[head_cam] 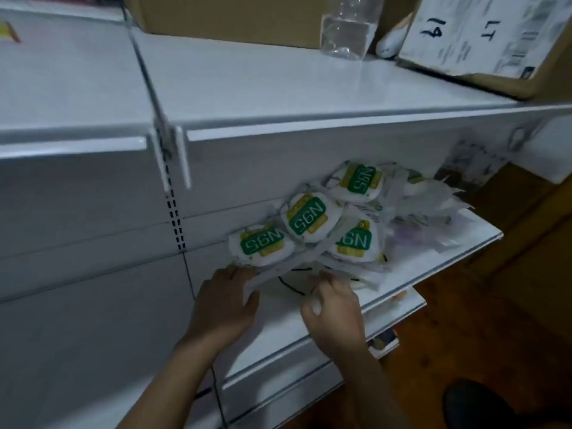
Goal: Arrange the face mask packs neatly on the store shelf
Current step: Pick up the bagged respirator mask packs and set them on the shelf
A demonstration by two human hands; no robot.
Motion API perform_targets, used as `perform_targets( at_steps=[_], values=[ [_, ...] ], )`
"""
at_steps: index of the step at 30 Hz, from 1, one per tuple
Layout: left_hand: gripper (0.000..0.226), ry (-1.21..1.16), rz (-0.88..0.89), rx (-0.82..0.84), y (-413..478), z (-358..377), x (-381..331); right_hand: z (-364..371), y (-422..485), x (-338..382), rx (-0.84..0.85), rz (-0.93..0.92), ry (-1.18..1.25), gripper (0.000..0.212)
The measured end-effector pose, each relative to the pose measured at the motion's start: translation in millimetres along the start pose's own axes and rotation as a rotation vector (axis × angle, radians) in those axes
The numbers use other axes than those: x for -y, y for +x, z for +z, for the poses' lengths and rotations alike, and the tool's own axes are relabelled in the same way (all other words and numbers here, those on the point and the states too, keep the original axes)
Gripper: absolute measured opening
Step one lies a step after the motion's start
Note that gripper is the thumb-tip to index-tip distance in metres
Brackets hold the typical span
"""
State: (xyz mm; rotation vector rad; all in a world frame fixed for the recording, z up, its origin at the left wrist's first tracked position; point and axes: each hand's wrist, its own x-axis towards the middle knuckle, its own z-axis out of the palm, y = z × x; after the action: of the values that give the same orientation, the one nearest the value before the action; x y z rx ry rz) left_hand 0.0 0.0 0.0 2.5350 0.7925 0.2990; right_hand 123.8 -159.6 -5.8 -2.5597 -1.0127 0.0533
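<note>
My view is soft and dim, so fine detail is lost. The mask packs (pixel 309 227) lie in a loose heap at centre right of the frame, on the middle shelf (pixel 433 267) and against its back wall. Four show green N95 labels; the ones behind at the right are a pale, crumpled blur I can't count.

At the heap's front edge lies a flat pack (pixel 278 278) with a black loop showing. My left hand (pixel 223 301) grips its left end, thumb spread below and fingertips hidden at the pack's edge. My right hand (pixel 332 308) has its fingers curled in and pinches the right end, though the fingertips are hard to make out.

The upper shelf (pixel 278 82) overhangs the heap and cuts off its far side. On it stand a clear bottle (pixel 346 29) and a box (pixel 483 41), both cropped by the top of the frame.

Bare shelf lies left of the heap, and along the front lip at right.
</note>
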Motion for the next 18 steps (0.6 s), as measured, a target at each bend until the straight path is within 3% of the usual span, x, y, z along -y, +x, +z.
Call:
perform_targets(
  at_steps=[4, 8, 12, 18],
  values=[
    [0.052, 0.011, -0.003, -0.059, 21.6, 24.3, -16.6, -0.9, 19.2, -17.6, -0.018, -0.105, 0.002, 0.056],
    [0.073, 0.134, -0.115, -0.083, 47.3, 43.9, -25.1, -6.0, 46.5, -34.1, -0.045, -0.273, 0.119, 0.049],
    [0.047, 0.181, -0.189, -0.185, 61.7, 46.6, -28.3, -5.7, 71.5, -44.7, -0.132, -0.438, 0.227, 0.043],
    [0.034, 0.104, -0.211, -0.557, 56.3, 33.5, -36.0, -9.7, 89.7, -47.7, 0.162, -0.451, 0.423, 0.062]
  ],
)
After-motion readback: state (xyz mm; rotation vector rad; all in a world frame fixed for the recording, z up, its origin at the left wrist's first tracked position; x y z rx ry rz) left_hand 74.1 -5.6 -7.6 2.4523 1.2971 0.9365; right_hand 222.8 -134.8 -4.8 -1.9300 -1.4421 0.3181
